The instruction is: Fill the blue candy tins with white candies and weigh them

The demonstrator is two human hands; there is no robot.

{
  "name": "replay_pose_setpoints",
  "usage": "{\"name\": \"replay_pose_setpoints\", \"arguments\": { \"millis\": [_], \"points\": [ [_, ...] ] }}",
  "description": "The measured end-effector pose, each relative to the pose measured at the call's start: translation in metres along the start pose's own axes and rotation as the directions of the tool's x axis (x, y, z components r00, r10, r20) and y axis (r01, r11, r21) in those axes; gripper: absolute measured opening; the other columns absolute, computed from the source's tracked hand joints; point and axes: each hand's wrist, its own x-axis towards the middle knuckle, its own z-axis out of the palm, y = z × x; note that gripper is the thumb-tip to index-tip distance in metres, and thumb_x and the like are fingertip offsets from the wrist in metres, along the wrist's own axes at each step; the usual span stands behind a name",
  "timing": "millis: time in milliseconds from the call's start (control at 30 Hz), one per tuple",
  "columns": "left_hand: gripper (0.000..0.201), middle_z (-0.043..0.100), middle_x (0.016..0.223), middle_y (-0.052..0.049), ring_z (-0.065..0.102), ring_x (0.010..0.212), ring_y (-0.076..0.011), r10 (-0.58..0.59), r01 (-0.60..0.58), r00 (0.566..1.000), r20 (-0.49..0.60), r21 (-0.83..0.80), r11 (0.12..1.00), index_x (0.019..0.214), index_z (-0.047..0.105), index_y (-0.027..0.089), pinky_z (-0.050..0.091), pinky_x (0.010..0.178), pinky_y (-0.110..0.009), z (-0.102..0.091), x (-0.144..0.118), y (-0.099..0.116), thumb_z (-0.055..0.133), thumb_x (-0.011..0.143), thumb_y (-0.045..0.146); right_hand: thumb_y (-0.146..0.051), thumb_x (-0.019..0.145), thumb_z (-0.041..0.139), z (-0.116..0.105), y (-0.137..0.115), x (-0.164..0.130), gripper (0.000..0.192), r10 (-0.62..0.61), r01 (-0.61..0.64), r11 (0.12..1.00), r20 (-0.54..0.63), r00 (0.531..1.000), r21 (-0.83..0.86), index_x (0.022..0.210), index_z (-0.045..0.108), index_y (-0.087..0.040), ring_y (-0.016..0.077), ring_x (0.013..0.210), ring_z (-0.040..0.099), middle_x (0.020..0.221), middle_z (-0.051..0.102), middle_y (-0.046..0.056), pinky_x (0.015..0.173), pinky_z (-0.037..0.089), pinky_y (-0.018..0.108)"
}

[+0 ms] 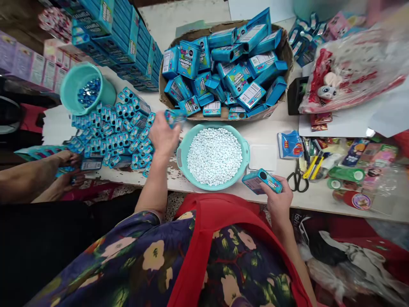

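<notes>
Blue box (262, 181) flat, lengthwise left-right

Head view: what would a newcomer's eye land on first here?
Most likely the turquoise basin of white candy pellets at the table's near edge, with the heaped cardboard tray of blue Caramelo boxes just behind it. The right hand holds one blue box beside the basin, while the left hand lifts another, blurred, over rows of small boxes.

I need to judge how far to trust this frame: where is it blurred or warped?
Head view: the left hand and the small blue box it holds are motion-smeared; the right hand and its box are sharp; the white pellets' basin is crisp; edges bow from wide-angle distortion; top-right corner is blurred.
</notes>
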Motion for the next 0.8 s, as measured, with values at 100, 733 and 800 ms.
{"name": "replay_pose_setpoints", "arguments": {
  "millis": [100, 733, 800],
  "points": [
    [0.041, 0.062, 0.114, -0.010, 0.046, 0.131, -0.0395, -0.106, 0.106, 0.994, -0.001, 0.086, 0.991, 0.107, 0.054, 0.019, 0.035, 0.108, -0.056, 0.004, 0.036, -0.055, 0.073, 0.077, 0.039, -0.044, 0.055, 0.088, 0.008, -0.008, 0.006, 0.050, -0.058, 0.059, 0.998, 0.050, 0.997, -0.016, 0.093, 0.066, -0.019, 0.0162, 0.071, 0.061, 0.082, 0.068, 0.001, 0.067, 0.052, 0.031],
    [0.044, 0.064, 0.117, -0.013, 0.052, 0.118, -0.0304, 0.170, -0.124, 0.934, 0.314, -0.160, 0.979, 0.112, 0.062, 0.015, 0.035, 0.106, -0.048, 0.101, -0.018, -0.037, 0.047, 0.093, 0.052, -0.045, 0.055, 0.086, 0.027, -0.024, 0.008, 0.046, -0.075, 0.072, 0.997, 0.108, 0.991, 0.028, 0.088, 0.065, -0.020, 0.0171, 0.071, 0.063, 0.080, 0.070, 0.000, 0.067, 0.054, 0.032],
    [0.050, 0.061, 0.125, -0.015, 0.048, 0.124, -0.0328, 0.217, -0.159, 0.873, 0.438, -0.165, 0.973, 0.118, 0.061, 0.014, 0.035, 0.107, -0.047, 0.131, -0.045, -0.016, 0.055, 0.088, 0.053, -0.045, 0.056, 0.086, 0.033, -0.027, 0.009, 0.047, -0.091, 0.089, 0.996, 0.114, 0.989, 0.019, 0.090, 0.065, -0.020, 0.0171, 0.073, 0.064, 0.082, 0.070, 0.001, 0.069, 0.054, 0.032]
  ]
}}
